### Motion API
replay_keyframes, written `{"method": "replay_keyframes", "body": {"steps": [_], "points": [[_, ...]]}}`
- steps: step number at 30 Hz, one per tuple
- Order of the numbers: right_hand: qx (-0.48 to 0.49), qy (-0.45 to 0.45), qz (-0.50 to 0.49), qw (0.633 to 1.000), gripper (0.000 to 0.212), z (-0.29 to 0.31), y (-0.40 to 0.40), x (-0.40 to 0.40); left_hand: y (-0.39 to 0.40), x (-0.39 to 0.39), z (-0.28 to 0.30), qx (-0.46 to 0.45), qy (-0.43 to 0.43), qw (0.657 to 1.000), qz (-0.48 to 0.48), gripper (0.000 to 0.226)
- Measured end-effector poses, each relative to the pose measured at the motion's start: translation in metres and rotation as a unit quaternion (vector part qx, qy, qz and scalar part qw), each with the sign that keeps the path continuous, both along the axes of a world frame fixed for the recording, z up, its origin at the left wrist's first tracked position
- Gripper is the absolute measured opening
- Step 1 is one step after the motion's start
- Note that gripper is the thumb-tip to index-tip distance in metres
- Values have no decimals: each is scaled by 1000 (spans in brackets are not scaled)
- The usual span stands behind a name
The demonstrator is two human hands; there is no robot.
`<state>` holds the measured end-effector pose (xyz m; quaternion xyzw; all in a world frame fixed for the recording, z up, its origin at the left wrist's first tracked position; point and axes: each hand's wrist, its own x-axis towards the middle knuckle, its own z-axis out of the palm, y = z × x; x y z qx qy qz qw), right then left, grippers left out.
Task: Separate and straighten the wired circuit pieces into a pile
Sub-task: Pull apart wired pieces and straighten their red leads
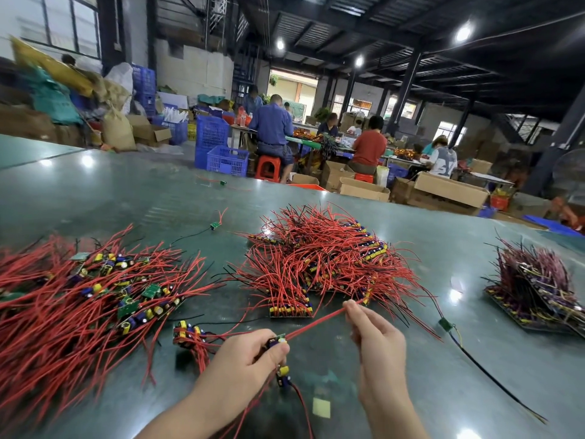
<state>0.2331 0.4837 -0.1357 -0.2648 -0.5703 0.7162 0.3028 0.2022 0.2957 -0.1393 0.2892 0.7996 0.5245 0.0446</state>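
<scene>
— Around the hands?
— Heaped left on the bench (133, 185): loose pile (79, 293) of wired circuit pieces. Straight ahead: tangled heap (319, 261), just beyond the stretched red wire (316, 324). Far right: darker stack (538, 289), well apart. Near it, a stray board (445, 324) trailing a black lead.
— Grips?
— Left hand (243, 359) pinching a small circuit piece (278, 340); right hand (376, 337) pinching that wire, pulled taut between both. Another piece (282, 373) dangling under the left.

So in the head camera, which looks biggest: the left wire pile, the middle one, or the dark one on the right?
1. Left red-wire pile, though it lies nearer the camera.
2. Middle red-wire pile, nearly alike.
3. Dark purplish pile at right, smallest.
</scene>
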Motion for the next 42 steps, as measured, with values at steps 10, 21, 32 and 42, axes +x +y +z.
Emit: {"method": "replay_keyframes", "body": {"steps": [10, 21, 32, 42], "points": [[30, 64, -8, 997, 12, 4, -4, 2, -2, -2, 5, 53, -129, 986, -89, 26], [-137, 103, 41, 984, 26, 4, 6, -3, -5, -3, 10, 106, -269, 948, -137, 26], [-29, 78, -70, 994, 10, -1, 8, -1, 2, 1, 8, 72, -238, 957, -150, 25], [63, 127, 14, 990, 29, -3, 6, -4, -23, -10, 16, 85, -394, 885, -233, 28]]}}
